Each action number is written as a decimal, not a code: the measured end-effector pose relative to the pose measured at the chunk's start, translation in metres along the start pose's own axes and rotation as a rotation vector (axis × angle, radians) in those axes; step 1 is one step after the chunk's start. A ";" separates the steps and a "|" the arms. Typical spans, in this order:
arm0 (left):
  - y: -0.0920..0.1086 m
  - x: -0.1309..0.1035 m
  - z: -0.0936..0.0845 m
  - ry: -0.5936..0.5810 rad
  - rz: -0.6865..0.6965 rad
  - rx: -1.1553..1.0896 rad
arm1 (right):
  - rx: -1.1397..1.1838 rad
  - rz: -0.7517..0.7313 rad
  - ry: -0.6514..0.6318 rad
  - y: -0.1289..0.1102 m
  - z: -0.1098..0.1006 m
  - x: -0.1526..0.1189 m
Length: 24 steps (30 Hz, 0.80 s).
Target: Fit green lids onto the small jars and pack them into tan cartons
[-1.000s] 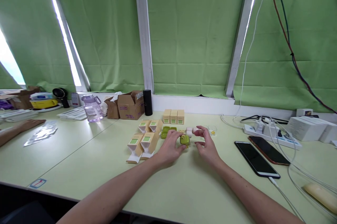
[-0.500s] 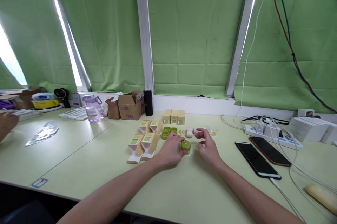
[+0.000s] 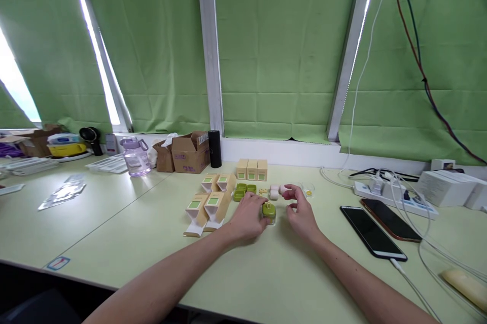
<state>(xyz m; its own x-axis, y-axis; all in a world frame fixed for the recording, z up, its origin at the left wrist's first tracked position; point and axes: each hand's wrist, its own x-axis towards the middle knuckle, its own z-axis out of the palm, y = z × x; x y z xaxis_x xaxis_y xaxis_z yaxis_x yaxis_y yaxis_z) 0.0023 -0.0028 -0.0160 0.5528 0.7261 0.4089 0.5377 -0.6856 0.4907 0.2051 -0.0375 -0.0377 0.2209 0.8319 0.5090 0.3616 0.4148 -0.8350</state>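
now the small green-topped container sits level, its green lid uppermost and its clear lower part showing; a second ago it was a little farther off and appeared tipped, with less of the clear part in sight. over the last half second it has hardly moved. for the work in hand, i'd judge this a pause with the piece steadied rather than a fresh step.

the left hand grips it from the left, thumb at the near side and fingers curled round the far side, parted only by the container's width. i can't tell whether its base is fully on the table.

the right hand has stayed to the right of it, apart from it, thumb and forefinger bent with a clear gap between them; nothing shows in its grasp. its fingertips are nearest the pinkish-white pieces, and whether they touch the rightmost one isn't clear.

just left of those lie tiny yellow pieces, then green square pieces. tan boxes with their flaps out stand farther left.

at the far left, a co-worker's forearm has gone from view.
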 end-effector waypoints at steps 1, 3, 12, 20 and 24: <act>-0.001 0.001 -0.001 0.003 0.002 0.014 | -0.003 0.001 0.002 0.000 0.000 0.000; -0.001 0.004 -0.007 0.026 -0.002 0.058 | -0.009 0.002 0.006 -0.001 0.000 0.000; -0.022 0.023 -0.093 0.083 -0.226 0.400 | -0.031 -0.007 0.009 -0.002 -0.002 0.001; -0.049 0.011 -0.148 -0.283 -0.246 0.382 | -0.049 -0.021 0.007 -0.003 -0.001 0.000; -0.050 0.007 -0.148 -0.347 -0.249 0.401 | -0.051 -0.027 0.008 -0.003 -0.001 0.000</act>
<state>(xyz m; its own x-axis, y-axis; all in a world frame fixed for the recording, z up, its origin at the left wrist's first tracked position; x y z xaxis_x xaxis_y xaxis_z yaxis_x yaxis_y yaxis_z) -0.1148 0.0448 0.0760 0.5183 0.8552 0.0095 0.8399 -0.5111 0.1825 0.2049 -0.0390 -0.0349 0.2180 0.8175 0.5330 0.4135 0.4174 -0.8092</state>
